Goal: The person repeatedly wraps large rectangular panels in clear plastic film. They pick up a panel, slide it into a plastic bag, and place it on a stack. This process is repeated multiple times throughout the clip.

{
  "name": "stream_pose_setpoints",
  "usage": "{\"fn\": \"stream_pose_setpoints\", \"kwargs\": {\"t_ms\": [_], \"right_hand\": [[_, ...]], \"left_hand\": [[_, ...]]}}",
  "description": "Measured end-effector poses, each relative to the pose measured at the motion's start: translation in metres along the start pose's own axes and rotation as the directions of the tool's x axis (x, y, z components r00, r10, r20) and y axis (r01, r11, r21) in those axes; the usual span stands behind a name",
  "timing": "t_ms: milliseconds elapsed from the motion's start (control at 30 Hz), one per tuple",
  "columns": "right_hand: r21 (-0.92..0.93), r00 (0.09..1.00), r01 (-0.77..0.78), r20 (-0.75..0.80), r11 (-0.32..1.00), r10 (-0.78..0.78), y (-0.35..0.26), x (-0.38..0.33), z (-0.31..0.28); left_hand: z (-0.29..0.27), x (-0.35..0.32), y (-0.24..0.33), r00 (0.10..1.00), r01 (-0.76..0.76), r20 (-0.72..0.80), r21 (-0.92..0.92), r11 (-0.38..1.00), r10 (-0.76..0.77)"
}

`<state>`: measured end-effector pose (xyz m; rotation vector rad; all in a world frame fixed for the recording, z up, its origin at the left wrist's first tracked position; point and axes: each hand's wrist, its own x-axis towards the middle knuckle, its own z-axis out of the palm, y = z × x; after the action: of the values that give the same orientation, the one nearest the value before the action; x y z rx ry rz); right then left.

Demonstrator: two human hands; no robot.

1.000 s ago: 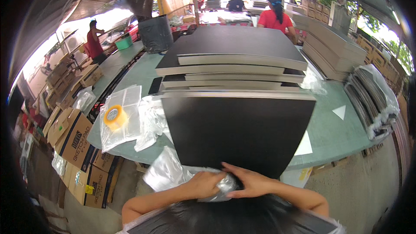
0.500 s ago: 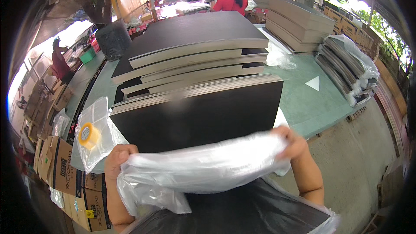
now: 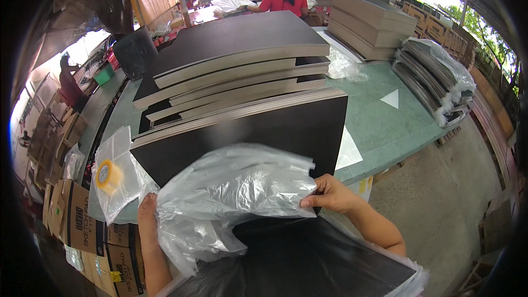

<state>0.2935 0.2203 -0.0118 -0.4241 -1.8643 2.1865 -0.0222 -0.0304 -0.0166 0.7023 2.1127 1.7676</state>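
There is one view, from a camera worn on the person's head, looking forward and down over the work. Its fisheye lens bends straight edges toward the rim and leaves dark corners. The person's forearms enter from the lower edge, very near the lens, with the left hand (image 3: 147,214) at lower left and the right hand (image 3: 330,193) just right of centre. The green table (image 3: 385,126) fills the middle of the frame and runs away toward the top. The far workshop shows small along the upper edge, and the concrete floor (image 3: 456,198) lies at lower right.
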Motion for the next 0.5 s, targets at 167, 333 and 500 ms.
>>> {"fn": "stream_pose_setpoints", "kwargs": {"t_ms": [167, 333, 500], "right_hand": [[-0.079, 0.998, -0.065, -0.001, 0.995, 0.065, 0.01, 0.017, 0.01], [-0.036, 0.98, 0.194, -0.03, 0.98, -0.195, 0.01, 0.041, 0.09], [0.254, 0.998, -0.018, 0.06, 0.967, 0.002, 0.021, 0.04, 0.038]], "left_hand": [[0.038, -0.046, 0.048, 0.817, -0.529, 0.053, 0.465, 0.71, 0.574], [0.117, -0.076, 0.082, 0.734, -0.165, 0.667, -0.007, 0.986, 0.127], [0.113, -0.055, 0.059, 0.74, 0.098, 0.672, -0.066, 0.993, -0.029]]}}
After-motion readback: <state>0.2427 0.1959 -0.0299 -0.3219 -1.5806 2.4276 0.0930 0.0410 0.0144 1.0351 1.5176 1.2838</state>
